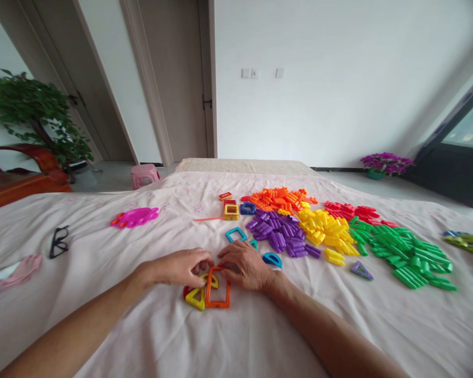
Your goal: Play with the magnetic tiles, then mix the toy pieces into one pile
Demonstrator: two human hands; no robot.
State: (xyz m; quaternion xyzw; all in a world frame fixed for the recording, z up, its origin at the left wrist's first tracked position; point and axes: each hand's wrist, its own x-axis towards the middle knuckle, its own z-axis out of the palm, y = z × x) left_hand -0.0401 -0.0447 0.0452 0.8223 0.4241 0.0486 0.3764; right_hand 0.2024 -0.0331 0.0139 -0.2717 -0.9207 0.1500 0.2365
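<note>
Orange frame sits at the near middle of the bed-like surface, between the two hands, its bottom bar towards the wearer. The right hand is bent narrow at its upper right corner and seems to hold it there, probably so that it keeps steady. The left hand curls over the other side, thumb and forefinger a little apart near the yellow triangle; whether it grips anything I cannot tell, as its own fingers hide the contact. A yellow curved piece shows partly behind the frame, and a red piece peeks out beside the triangle. Having these close together likely keeps them all within short reach.

Beyond the hands lie a teal square, a blue half-circle and a stack of yellow squares. Further right, purple blocks, yellow blocks and green blocks lie in heaps, perhaps grouped by colour; the purple heap crowds the space beyond the right hand. Glasses and a pink plastic toy lie well apart on the left, out of the way. Folds in the sheet might tilt flat pieces.
</note>
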